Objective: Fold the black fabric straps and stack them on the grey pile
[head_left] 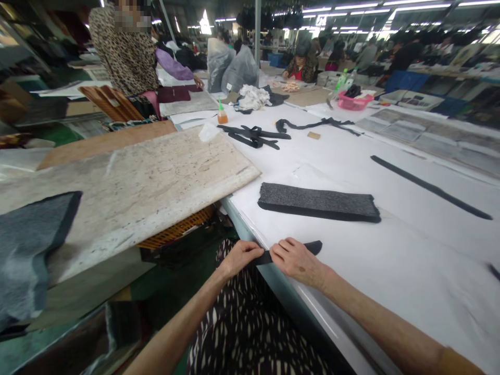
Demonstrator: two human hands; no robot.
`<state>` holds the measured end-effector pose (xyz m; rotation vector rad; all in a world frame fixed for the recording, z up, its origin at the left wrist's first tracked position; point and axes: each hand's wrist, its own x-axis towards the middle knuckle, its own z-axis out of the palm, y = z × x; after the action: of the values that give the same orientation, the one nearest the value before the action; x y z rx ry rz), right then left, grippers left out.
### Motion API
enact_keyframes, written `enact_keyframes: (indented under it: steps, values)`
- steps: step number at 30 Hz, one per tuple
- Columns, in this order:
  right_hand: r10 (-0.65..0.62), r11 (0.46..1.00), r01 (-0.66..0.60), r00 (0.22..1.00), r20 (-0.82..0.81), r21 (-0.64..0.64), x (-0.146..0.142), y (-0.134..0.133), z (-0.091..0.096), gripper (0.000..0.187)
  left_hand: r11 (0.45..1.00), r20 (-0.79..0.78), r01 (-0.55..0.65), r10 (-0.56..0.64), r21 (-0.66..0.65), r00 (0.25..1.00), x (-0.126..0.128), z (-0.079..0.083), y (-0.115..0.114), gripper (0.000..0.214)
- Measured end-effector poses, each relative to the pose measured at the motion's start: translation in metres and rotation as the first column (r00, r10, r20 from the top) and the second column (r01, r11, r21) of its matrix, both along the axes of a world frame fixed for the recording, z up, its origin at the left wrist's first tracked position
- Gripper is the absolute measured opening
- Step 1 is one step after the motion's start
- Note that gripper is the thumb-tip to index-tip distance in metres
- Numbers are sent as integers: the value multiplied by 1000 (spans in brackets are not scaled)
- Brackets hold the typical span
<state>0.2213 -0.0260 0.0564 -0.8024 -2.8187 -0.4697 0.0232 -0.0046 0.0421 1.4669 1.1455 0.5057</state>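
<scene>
Both hands are on one dark strip (pixel 313 247) at the near edge of the white table (pixel 414 255). The left hand (pixel 244 256) pinches it between thumb and fingertips, right at the table's edge. The right hand (pixel 299 261), just beside it, has its fingers curled down over the strip; its thumb is hidden, but the grip looks closed. The strip's long axis runs left to right, its right end sticking out past the right hand and slanting a little to the far side. Its left end is covered by the left hand.

On the far side of the hands lies a grey band (pixel 318 200), flat on the table, near the strip but apart from it. Its long axis also runs left to right, its right end slightly nearer, so the two draw closer toward the right. The right hand is the nearer one to it. Farther right lies a long strip (pixel 429 186), slanting nearer toward its right end; a heap of strips (pixel 255 136) lies at the far side.
</scene>
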Motion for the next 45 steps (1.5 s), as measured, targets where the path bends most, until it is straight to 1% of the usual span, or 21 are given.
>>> enact_keyframes:
  steps: [4, 8, 12, 15, 18, 20, 23, 27, 30, 33, 37, 41, 45]
  values:
    - [-1, 1000, 2, 1000, -23, 12, 0, 1, -1, 16, 997, 65, -6, 11, -75, 998, -4, -3, -1, 31]
    - [-2, 1000, 3, 998, -57, 24, 6, 1, -2, 17, 997, 101, 0, 8, -79, 995, -4, -3, -3, 30]
    - [-54, 998, 56, 997, -49, 25, 30, -3, -2, 19, 994, 132, 37, -24, -100, 991, -4, -4, -3, 31]
    - [-88, 995, 91, 994, -71, 32, 53, -7, -1, 23, 993, 142, 37, -21, -110, 990, -4, -6, -3, 31]
    - [-101, 993, 105, 991, -84, 45, 66, -10, 0, 27, 994, 145, 36, -20, -107, 989, -4, -9, -2, 30]
    - [-101, 993, 105, 992, -75, 56, 65, -8, 1, 28, 994, 144, 30, -15, -101, 990, -5, -13, -1, 30]
    - [-92, 993, 96, 994, -60, 65, 50, -4, 0, 25, 995, 111, 14, -3, -96, 994, -14, -21, 0, 31]
    - [-38, 999, 40, 998, -53, 23, 22, 0, -2, 19, 994, 19, -43, 45, -100, 999, -39, -29, -4, 34]
    - [0, 1000, -1, 999, -44, -19, 9, 0, -2, 19, 993, -40, -78, 74, -91, 996, -57, -28, -11, 36]
    - [20, 999, -21, 999, -49, -28, 11, 0, -2, 22, 993, -53, -78, 73, -83, 996, -65, -21, -17, 37]
    - [28, 1000, -28, 998, -63, 6, 21, -1, 0, 21, 995, -45, -71, 68, -65, 997, -64, -13, -19, 37]
    - [26, 999, -24, 998, -61, 37, 23, -2, 3, 23, 996, -41, -65, 63, -56, 997, -61, -17, -17, 37]
    - [15, 1000, -14, 999, -33, 15, 23, -5, 2, 21, 996, -55, -62, 59, -57, 997, -60, -21, -16, 37]
